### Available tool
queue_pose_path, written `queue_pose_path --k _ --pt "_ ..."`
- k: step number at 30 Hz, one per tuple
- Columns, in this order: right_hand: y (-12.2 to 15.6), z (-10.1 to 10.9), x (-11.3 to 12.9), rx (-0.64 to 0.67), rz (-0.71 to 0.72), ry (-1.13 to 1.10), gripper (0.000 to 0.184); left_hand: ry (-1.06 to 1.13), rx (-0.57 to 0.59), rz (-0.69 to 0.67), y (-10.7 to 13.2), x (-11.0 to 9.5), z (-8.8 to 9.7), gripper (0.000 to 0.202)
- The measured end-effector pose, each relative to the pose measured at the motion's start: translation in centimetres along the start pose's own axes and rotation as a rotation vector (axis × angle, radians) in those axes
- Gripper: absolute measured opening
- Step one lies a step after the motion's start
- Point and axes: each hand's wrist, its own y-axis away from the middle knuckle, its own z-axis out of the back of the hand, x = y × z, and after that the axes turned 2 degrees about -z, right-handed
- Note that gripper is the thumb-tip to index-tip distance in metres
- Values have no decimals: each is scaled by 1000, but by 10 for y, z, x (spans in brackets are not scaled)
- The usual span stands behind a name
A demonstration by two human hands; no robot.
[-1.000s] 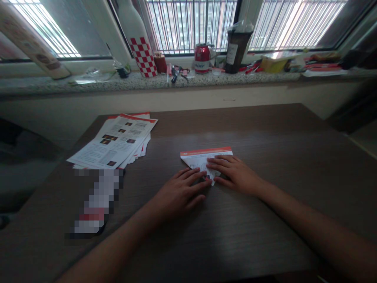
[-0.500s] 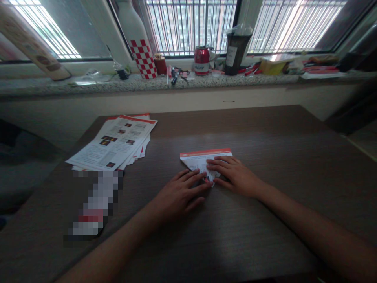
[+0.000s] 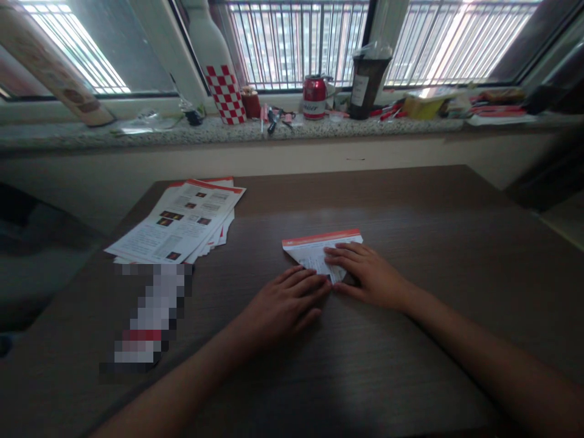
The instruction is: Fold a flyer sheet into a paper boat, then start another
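A folded sheet of printed paper [image 3: 314, 252] with an orange strip along its far edge lies flat on the dark wooden table [image 3: 410, 365]. It tapers to a point on the side nearest me. My left hand [image 3: 289, 298] rests with its fingers stretched out, the fingertips on the paper's near left edge by the point. On the right part of the sheet, my right hand [image 3: 365, 274] lies flat with fingers apart, its thumb beside the near point. Both hands cover parts of the paper's near edges.
A stack of printed sheets [image 3: 182, 225] lies at the table's far left, with a blurred-out object [image 3: 150, 316] nearer me. On the granite windowsill [image 3: 328, 129] stand a checkered bottle [image 3: 223, 91], a red can [image 3: 314, 97] and a dark cup [image 3: 365, 85].
My left fingers have shifted slightly right and now lie closer together at the paper's near left edge. My right hand stays nearly in place on the paper.
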Motion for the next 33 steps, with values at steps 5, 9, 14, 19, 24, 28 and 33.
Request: queue_pose_path --k 5,9,14,19,24,28,33 --pt "0 0 1 -8 4 1 55 17 22 11 -1 0 1 50" --pt "0 0 3 -14 3 -6 56 31 22 17 -1 1 3 47" --pt "0 0 4 -19 0 -9 55 -10 -10 44 1 -1 4 45" --pt "0 1 4 -22 5 -19 55 -9 3 48 5 5 3 48" --pt "0 0 4 -4 0 7 57 -34 13 78 5 7 5 48" --pt "0 0 3 -14 5 -1 56 -31 -11 97 6 6 7 46" --pt "1 -1 3 -23 7 1 55 -4 -31 115 8 10 10 47"
